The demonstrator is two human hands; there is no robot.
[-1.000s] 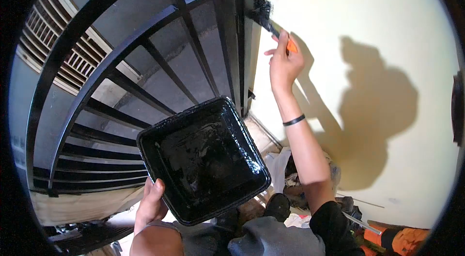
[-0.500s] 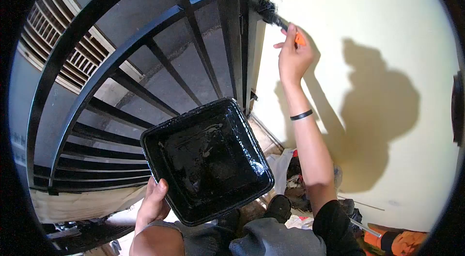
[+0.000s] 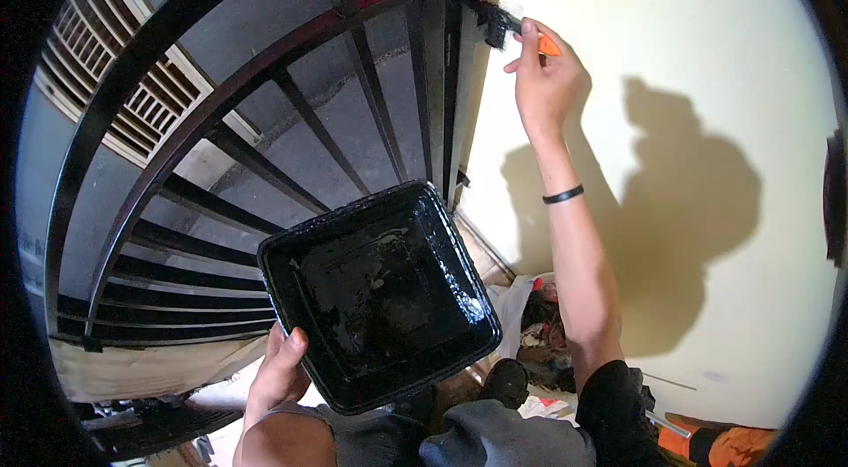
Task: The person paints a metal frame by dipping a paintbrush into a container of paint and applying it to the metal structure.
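Note:
My right hand (image 3: 549, 83) grips a paintbrush (image 3: 499, 23) with an orange handle, up at the right side of the black gate post (image 3: 435, 69). Its dark bristles reach the edge strip between the post and the pale wall. Lower down, my left hand (image 3: 281, 370) clasps a square black paint tray (image 3: 380, 290) at its lower left side, thumb on the rim and fingers hidden beneath. Wet black paint coats the tray's inside and glints along its right wall.
Curved black metal bars of the gate (image 3: 168, 180) fill the left side. The pale wall (image 3: 751, 43) rises at right, bearing my shadow. Near my feet lies a white bag (image 3: 508, 312) with mixed stuff beside it. Something orange and black (image 3: 738, 445) rests at lower right.
My right hand has shifted slightly right with the paintbrush, whose bristles have swung round and drawn back a little from the post. The tray in my left hand is almost still.

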